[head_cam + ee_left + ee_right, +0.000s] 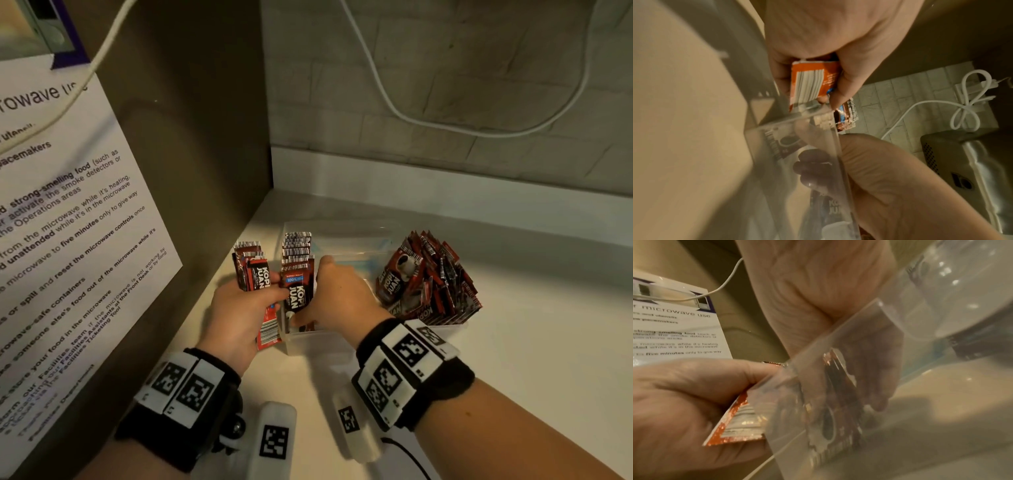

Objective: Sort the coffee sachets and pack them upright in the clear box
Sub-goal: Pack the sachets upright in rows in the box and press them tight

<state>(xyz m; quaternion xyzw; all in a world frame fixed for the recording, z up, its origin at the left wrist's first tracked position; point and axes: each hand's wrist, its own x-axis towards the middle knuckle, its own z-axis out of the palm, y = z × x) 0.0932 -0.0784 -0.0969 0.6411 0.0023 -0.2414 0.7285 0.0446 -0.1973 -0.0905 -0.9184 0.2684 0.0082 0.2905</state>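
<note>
My left hand [239, 308] grips a small stack of red and black coffee sachets [251, 274] just left of the clear box [308, 342]; the stack shows orange-edged in the left wrist view [813, 81]. My right hand [335, 298] reaches down into the box's front left corner. Its fairly straight fingers [875, 378] press against the front sachet of an upright row [296, 274], and the thumb sticks up clear of it. A loose heap of sachets [428, 281] fills the box's right end. The middle of the box holds nothing.
The box stands on a pale counter [513, 359] in a corner. A dark appliance side carrying a paper notice [68, 205] rises close on the left. Behind is a tiled wall with a hanging white cable [411, 116].
</note>
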